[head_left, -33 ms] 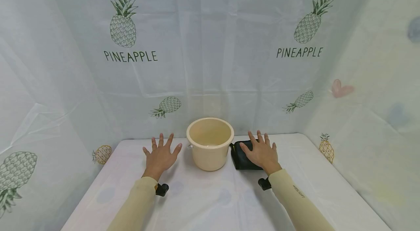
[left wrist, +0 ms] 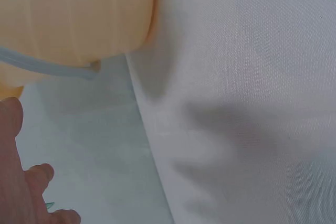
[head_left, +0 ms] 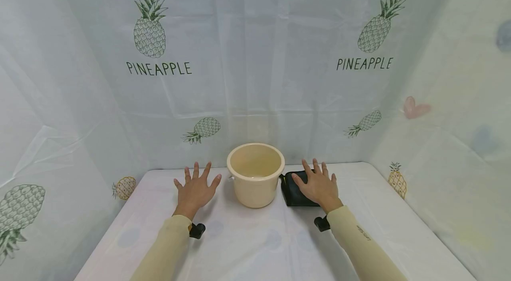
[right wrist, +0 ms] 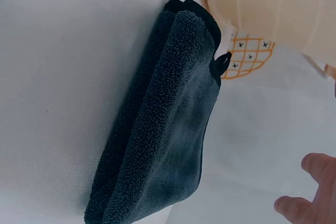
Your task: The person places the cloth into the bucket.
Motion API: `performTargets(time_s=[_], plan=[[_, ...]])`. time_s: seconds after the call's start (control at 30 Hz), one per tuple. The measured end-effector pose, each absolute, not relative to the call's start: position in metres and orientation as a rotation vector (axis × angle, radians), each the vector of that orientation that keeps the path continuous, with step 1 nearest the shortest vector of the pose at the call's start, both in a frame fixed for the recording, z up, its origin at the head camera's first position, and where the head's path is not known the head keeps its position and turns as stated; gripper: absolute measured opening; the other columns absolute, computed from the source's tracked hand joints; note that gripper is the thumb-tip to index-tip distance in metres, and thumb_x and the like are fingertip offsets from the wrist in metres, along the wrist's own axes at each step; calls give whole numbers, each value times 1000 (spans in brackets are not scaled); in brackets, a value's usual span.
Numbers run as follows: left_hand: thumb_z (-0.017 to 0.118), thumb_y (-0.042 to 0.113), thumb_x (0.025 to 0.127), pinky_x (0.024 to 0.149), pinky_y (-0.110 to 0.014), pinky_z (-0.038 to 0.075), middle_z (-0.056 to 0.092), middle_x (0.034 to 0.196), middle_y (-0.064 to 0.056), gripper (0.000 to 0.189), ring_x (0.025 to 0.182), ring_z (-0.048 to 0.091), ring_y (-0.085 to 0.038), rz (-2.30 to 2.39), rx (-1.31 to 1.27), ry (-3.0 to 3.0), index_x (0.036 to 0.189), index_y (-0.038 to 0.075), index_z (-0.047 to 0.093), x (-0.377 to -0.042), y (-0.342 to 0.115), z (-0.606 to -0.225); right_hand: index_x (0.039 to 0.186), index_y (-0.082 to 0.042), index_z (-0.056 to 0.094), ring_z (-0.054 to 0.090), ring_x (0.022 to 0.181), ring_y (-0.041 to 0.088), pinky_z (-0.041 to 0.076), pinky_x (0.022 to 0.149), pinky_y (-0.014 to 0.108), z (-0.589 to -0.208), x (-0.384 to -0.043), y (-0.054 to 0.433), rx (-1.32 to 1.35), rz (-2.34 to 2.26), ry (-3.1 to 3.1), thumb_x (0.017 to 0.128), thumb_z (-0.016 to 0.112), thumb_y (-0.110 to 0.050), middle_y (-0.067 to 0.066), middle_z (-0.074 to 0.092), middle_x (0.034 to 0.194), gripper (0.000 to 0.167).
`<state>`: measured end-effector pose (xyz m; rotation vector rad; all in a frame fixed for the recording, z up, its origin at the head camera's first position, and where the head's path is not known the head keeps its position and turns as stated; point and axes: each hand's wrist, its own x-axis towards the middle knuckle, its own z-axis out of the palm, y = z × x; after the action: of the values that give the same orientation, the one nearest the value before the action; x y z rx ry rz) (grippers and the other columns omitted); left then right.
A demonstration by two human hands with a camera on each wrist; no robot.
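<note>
So the left hand [head_left: 195, 192]'s kinda hovering beside the cream bucket [head_left: 255, 191], right hand [head_left: 320, 189] over a folded dark towel [right wrist: 157, 124], fingers [head_left: 206, 171] spread on both.

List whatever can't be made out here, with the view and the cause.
Towel: partly hidden by the right hand, head view; lower end cut off by the bottom edge, right wrist view.
Bucket: cut off by the top and left edges, left wrist view.
Left hand: cut off, same view.
Sleeve print: too small to read, head view.
</note>
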<state>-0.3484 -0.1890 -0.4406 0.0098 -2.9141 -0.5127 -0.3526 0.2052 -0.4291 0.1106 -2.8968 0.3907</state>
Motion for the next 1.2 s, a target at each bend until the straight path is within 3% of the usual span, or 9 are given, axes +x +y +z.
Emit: performTargets(time_s=[0.17,0.4,0.67,1.03,1.2], plan=[[23,78,102,111,-89,-7,7,172,-26,86,155,-5,-57,-513,13,-2929,169,24,24,-351,-189,-441,168,-17,28,15,155,56,19,117,83,-430,-353,207,113,399,-2900,103,36,-74,26,20,171,88],[25,75,103,113,-87,-6,6,173,-24,84,156,-4,-55,-517,23,-2920,170,24,22,-353,-188,-438,168,-14,27,17,154,56,21,116,83,-431,-354,209,133,419,-2897,102,44,-71,28,22,170,88],[22,77,102,119,-83,0,8,173,-25,89,157,1,-53,-537,8,-2903,170,20,22,-353,-186,-432,169,-14,24,16,155,55,21,116,83,-435,-357,211,131,417,-2923,100,44,-74,28,21,170,94],[39,61,109,123,-73,23,21,172,-21,80,157,21,-45,-790,-158,-2747,166,6,29,-355,-178,-422,168,-12,26,19,154,55,24,117,81,-440,-358,211,121,440,-2945,100,54,-68,28,22,170,93],[46,59,108,125,-67,25,26,171,-19,80,156,25,-43,-978,-213,-2681,165,5,29,-352,-170,-414,168,-8,24,20,153,56,26,116,80,-446,-360,212,112,441,-2974,98,55,-70,31,25,167,98]])
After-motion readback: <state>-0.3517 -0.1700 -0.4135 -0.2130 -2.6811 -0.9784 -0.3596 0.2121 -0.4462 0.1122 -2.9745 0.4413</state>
